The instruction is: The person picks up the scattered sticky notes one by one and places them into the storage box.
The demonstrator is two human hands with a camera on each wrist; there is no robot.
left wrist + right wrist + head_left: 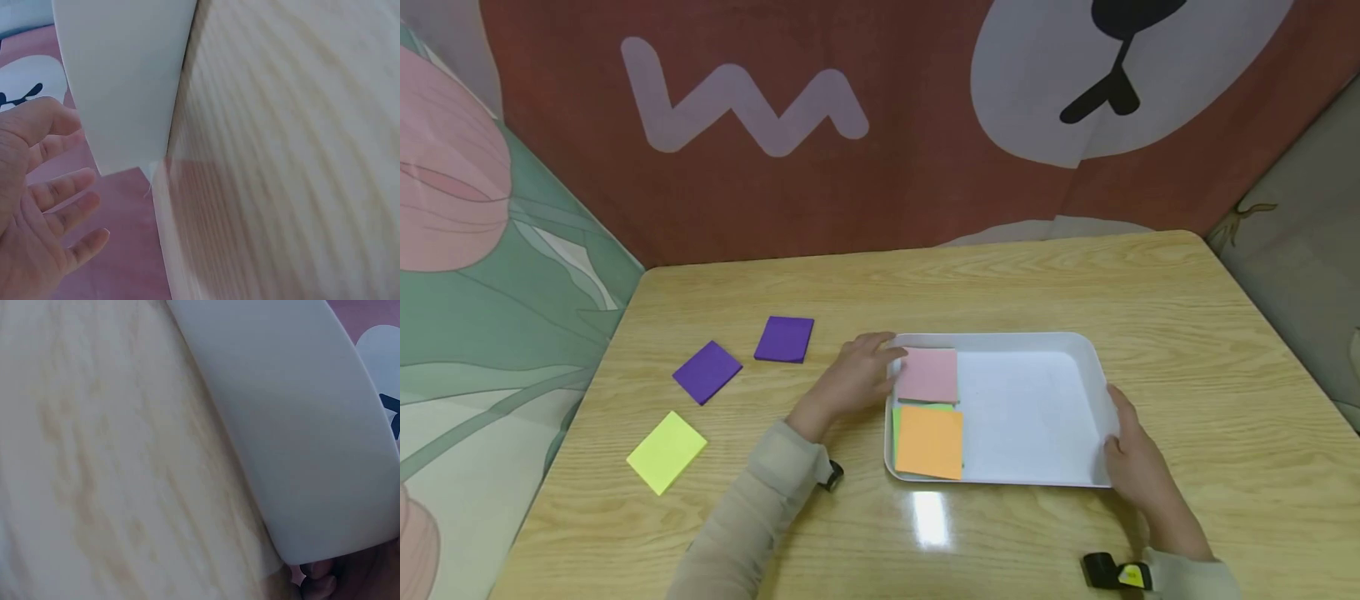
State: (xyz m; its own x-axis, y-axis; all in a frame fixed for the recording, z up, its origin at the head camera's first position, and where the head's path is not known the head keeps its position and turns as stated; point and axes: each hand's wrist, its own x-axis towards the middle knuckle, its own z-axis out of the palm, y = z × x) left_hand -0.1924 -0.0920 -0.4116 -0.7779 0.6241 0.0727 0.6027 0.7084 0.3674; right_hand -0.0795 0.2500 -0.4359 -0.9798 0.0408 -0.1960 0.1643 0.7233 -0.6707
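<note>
A white rectangular tray lies on the wooden table. Inside its left end are a pink sticky note pad at the back and an orange one in front, with green paper peeking out beneath. My left hand is at the tray's back left, its fingertips over the rim beside the pink pad. In the left wrist view, that hand's fingers are spread and loosely bent. With my right hand I grip the tray's right edge; in the right wrist view, curled fingers show at its end.
Left of the tray lie two purple sticky note pads, one farther back and one nearer, and a yellow one. A patterned cloth hangs behind the table.
</note>
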